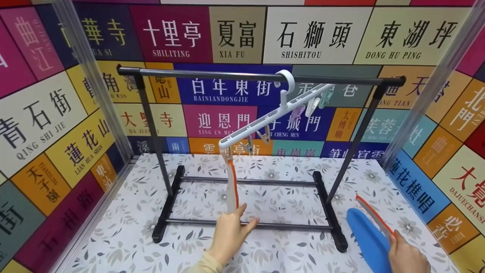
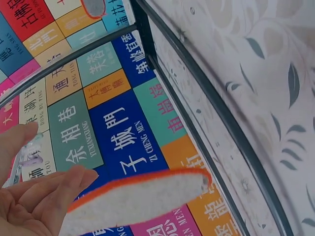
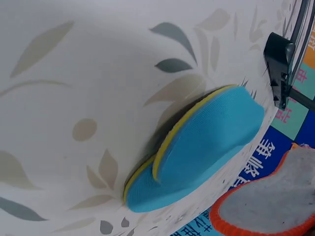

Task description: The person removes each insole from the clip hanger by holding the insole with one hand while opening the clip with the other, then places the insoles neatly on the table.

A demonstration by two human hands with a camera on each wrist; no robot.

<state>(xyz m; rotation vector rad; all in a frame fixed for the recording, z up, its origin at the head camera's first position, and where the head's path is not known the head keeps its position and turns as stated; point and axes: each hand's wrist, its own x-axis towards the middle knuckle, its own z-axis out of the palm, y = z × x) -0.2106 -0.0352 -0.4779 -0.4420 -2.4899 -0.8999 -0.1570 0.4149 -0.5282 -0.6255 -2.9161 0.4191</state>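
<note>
A grey insole with an orange edge (image 1: 232,185) hangs from a clip at the low end of a white clip hanger (image 1: 257,123). My left hand (image 1: 229,229) is right at its lower end, thumb spread away from the fingers; in the left wrist view the fingertips (image 2: 83,178) overlap the insole (image 2: 142,199). My right hand (image 1: 409,254) grips a matching orange-edged insole (image 1: 373,214), which stands up from the fingers over the table's right side. Beneath it lies a pair of blue insoles with yellow edges (image 3: 206,137), one overlapping the other.
The hanger hooks over the top bar (image 1: 208,76) of a dark metal rack and tilts down to the left. Several clips (image 1: 312,106) dangle along it. The rack's black feet (image 1: 335,231) stand on a leaf-patterned tabletop (image 1: 125,227), with lettered panels behind.
</note>
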